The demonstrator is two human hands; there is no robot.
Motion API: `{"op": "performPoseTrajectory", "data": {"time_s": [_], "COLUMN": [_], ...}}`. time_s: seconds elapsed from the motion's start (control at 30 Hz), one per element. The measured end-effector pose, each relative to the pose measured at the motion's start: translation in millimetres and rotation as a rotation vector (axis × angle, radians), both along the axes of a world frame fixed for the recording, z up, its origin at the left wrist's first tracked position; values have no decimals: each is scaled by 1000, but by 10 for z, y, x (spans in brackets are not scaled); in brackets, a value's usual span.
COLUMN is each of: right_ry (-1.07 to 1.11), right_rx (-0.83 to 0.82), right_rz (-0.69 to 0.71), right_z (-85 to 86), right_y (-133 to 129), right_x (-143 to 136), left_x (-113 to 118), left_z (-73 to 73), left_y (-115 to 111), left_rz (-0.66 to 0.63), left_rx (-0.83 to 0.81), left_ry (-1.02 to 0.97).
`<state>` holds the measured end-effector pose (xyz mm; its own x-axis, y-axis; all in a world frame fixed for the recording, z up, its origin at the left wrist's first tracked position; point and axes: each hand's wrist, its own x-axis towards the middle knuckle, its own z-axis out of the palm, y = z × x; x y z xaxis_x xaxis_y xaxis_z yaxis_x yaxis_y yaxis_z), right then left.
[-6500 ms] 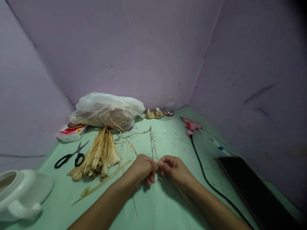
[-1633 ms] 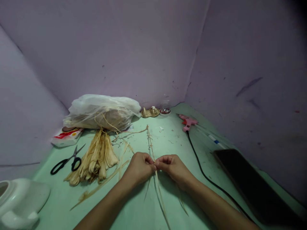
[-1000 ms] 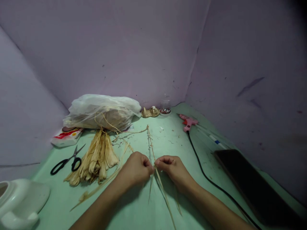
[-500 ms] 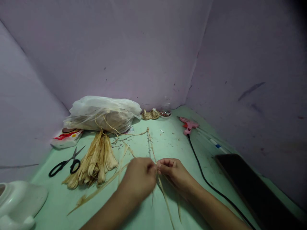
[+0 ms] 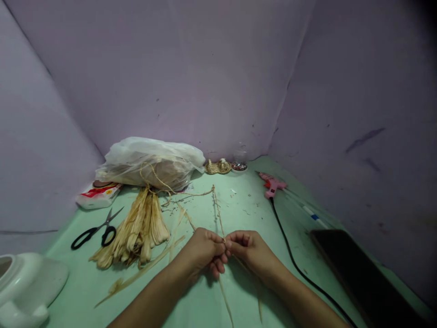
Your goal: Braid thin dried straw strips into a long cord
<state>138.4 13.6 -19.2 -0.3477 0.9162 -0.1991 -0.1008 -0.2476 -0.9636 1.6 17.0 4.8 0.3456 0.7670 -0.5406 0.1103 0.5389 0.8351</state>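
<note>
A thin twisted cord of dried plant fibre runs from a fixed point on the table down to my hands. My left hand pinches its near end between thumb and forefinger. Right against it, my right hand pinches the same spot, fingers curled. Loose fibre strands trail below the hands toward me. To the left lies a fanned bundle of dried fibre strips, with more loose strips between it and my left forearm.
Black-handled scissors lie left of the bundle. Behind are a white plastic bag, a small box, a woven piece and a bead container. At right lie a pink glue gun, its cord and a dark phone-like slab.
My left hand has turned so its fingers show, and its pinch now meets the right hand's at the cord. The whole view has shifted slightly.
</note>
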Motion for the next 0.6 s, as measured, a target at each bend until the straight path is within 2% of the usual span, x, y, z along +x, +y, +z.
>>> {"op": "performPoseTrajectory", "data": {"time_s": [0.1, 0.33, 0.47, 0.6], "right_ry": [-77, -227, -285, -386], "right_rx": [73, 193, 217, 253], "right_rz": [-21, 7, -13, -100], "right_z": [-2, 20, 51, 41], "right_y": [1, -18, -21, -37], "right_x": [12, 36, 44, 40], "left_x": [-15, -49, -16, 31], "left_z": [3, -9, 4, -7], "left_y": [13, 36, 26, -9], "left_rz": [2, -34, -4, 36], "left_rx": [19, 7, 76, 170], "left_ry": [39, -11, 32, 96]}}
